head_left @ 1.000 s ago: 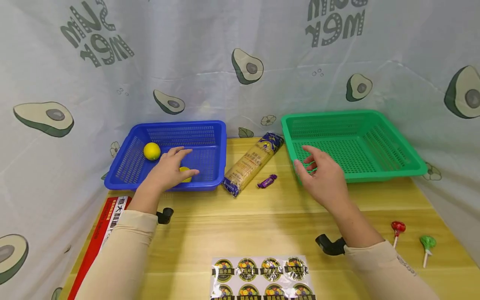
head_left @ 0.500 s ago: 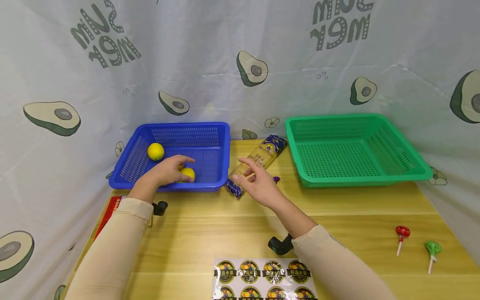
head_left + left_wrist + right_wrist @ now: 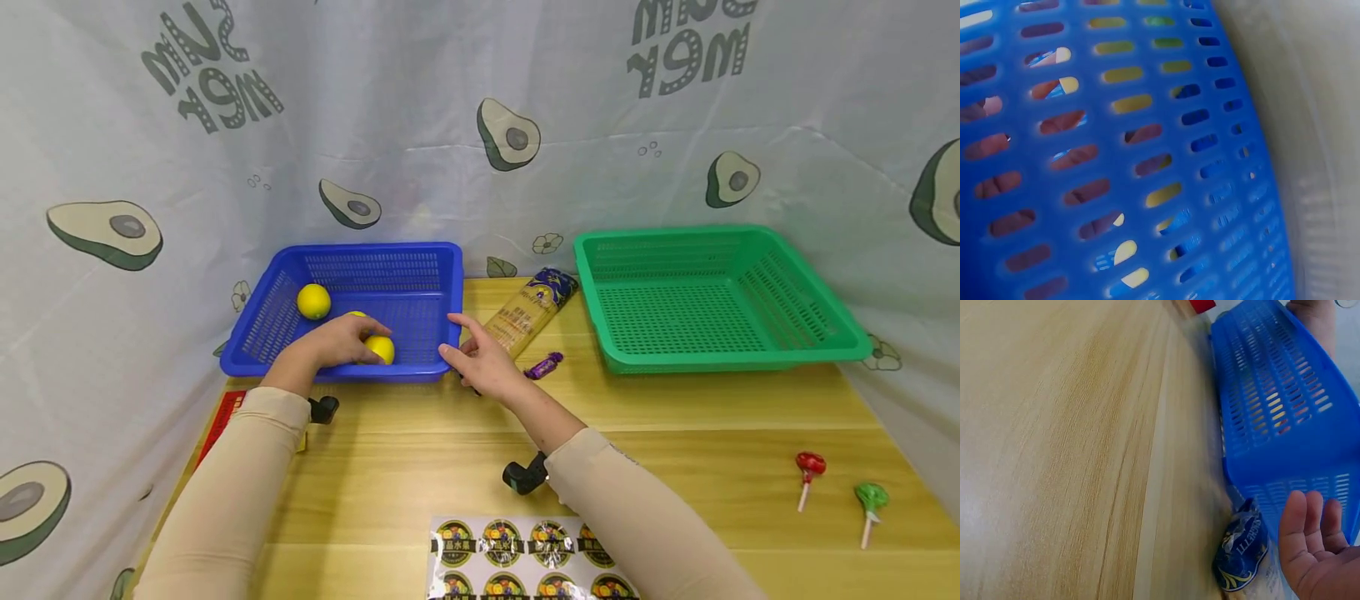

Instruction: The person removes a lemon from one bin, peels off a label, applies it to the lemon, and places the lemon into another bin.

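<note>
A blue basket stands at the back left of the wooden table. My left hand reaches into it and curls round a yellow lemon near the front wall. A second lemon lies at the basket's left, and a third peeks out behind my knuckles. My right hand is open with fingers spread, just off the basket's front right corner and over the near end of a noodle packet. In the right wrist view the open palm hovers beside the basket wall and the packet end.
A green basket stands at the back right. A purple candy lies beside the noodle packet. Red and green lollipops lie at the right, a sticker sheet at the front edge, a red box at the left. Avocado-print cloth surrounds the table.
My right hand has swung left from the green basket to the blue basket's front right corner. My left hand has curled round the lemon and drawn it slightly towards the front wall.
</note>
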